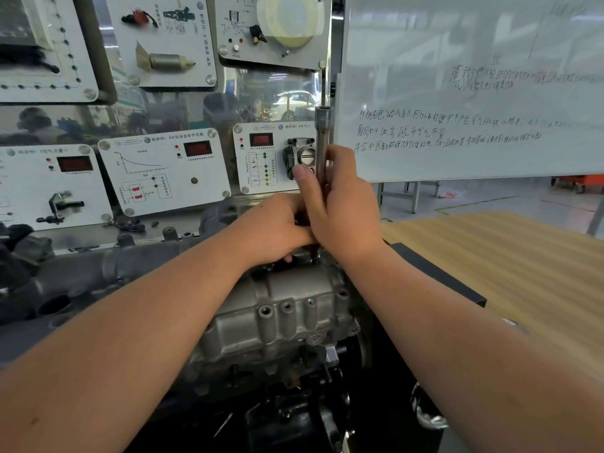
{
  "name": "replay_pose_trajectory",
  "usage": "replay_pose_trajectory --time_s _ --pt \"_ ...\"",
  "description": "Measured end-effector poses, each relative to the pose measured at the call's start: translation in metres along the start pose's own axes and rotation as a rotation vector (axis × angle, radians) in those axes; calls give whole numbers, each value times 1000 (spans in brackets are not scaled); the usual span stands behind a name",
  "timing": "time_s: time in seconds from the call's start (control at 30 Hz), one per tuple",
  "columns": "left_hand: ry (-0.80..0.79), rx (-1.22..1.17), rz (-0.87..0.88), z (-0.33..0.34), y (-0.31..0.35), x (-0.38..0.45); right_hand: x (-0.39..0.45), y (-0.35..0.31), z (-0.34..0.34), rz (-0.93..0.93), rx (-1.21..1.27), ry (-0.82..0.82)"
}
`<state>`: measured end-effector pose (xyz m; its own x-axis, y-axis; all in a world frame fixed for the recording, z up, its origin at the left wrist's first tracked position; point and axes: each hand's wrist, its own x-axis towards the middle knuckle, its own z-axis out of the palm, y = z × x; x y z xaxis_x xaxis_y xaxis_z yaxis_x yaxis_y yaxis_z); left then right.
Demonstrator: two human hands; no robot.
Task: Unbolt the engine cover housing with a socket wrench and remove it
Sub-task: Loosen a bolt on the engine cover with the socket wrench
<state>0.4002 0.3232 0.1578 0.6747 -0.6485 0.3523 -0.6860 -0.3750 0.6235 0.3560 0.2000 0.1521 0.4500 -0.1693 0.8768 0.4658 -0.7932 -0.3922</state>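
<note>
The grey cast engine cover housing [277, 308] sits in the middle of the head view, with several bolt bosses on its near face. A metal socket wrench [323, 132] stands upright above the housing's far top edge. My right hand [343, 207] grips its shaft, thumb up along the left side. Just left of it, my left hand [277, 227] curls round the wrench's lower part close to the housing; the tool's tip and the bolt are hidden under both hands.
A dark engine block [65, 282] stretches to the left. Behind stand white sensor display panels [163, 171] and a whiteboard [474, 93] with writing. A wooden tabletop [523, 263] lies at right, with a black block [438, 276] at its edge.
</note>
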Motion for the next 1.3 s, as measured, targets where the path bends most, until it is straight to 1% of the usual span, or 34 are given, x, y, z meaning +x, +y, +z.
replay_pose_trajectory --time_s 0.3,0.4,0.63,0.73,0.87,1.1,1.3 --pt "-20 -20 -9 0 -2 0 0 3 1 -13 1 -17" --pt "-12 11 1 1 -1 0 0 2 1 -24 0 5" --pt "-29 -19 2 1 -4 2 1 4 2 -3 23 -19" --pt "-33 -28 7 0 -3 2 0 4 2 -27 11 -28" --pt "-17 -11 16 0 -4 2 0 3 2 -20 -1 6" --pt "-37 -37 16 0 -4 1 1 5 3 -5 4 -5" --pt "-9 -52 40 -1 0 1 -1 1 1 -25 -7 8"
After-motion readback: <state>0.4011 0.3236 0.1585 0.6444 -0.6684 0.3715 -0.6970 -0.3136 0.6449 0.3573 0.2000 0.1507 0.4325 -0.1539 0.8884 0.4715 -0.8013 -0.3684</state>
